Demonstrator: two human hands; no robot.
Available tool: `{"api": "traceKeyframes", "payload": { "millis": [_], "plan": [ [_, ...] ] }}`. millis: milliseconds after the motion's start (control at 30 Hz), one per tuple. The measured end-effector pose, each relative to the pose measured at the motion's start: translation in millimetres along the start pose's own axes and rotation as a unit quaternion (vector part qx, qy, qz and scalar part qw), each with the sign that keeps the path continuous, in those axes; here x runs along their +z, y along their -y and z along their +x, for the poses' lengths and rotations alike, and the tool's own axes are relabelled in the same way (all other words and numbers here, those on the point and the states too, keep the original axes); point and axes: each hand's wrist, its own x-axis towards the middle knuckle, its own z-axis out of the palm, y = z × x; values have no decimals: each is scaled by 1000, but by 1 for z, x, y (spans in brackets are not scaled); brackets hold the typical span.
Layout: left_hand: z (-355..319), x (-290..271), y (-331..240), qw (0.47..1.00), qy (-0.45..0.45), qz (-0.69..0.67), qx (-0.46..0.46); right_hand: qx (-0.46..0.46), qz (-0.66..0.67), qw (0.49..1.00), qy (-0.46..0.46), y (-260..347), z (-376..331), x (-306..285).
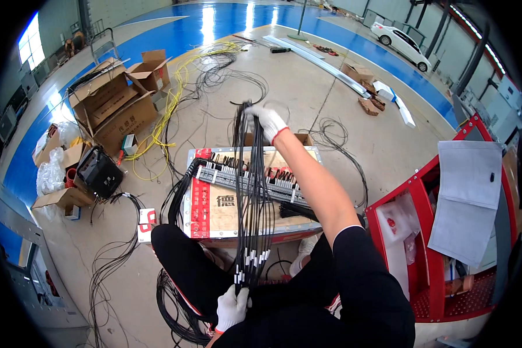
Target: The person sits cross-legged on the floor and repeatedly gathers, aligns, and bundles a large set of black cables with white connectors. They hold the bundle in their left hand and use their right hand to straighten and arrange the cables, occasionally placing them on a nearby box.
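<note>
A bundle of thin black wires point(250, 191) with white tags near its lower end is stretched taut between both gloved hands. My right hand point(268, 120) is raised and extended away from me, gripping the upper end of the bundle. My left hand point(232, 307) grips the tagged lower end close to my lap. Beneath the bundle lies a flat board point(226, 211) with a grey terminal strip point(249, 182) and red parts mounted on it.
Open cardboard boxes point(116, 101) stand at the left, with a yellow cable point(171, 104) and loose black cables point(107, 261) on the floor. A red metal cart point(429, 232) with white sheets point(467, 197) is at the right. A white car point(401, 42) is parked far back.
</note>
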Motion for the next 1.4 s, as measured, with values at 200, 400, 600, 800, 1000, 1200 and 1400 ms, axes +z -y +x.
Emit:
{"api": "traceKeyframes", "payload": {
  "millis": [200, 400, 600, 800, 1000, 1200, 1400],
  "plan": [
    [24, 5, 28, 997, -67, -1, 50, -139, -109, 984, 26, -2, -12, 26],
    [29, 2, 20, 995, 57, 79, 34, -64, -641, 734, -215, -87, -16, -111],
    [24, -4, 18, 997, 73, 38, -6, -286, -498, 811, -113, -91, -144, -79],
    [28, 2, 16, 994, 107, 33, 5, -133, -445, 876, -128, -116, -241, -77],
    [31, -2, 33, 995, 94, 43, 11, -222, -528, 811, -115, -139, -193, -35],
    [34, -4, 63, 975, 71, 48, 206, -220, -607, 755, -114, -131, -166, -33],
    [0, 1, 56, 964, -95, 95, 228, -93, -610, 775, 133, -133, -53, -110]
  ]
}}
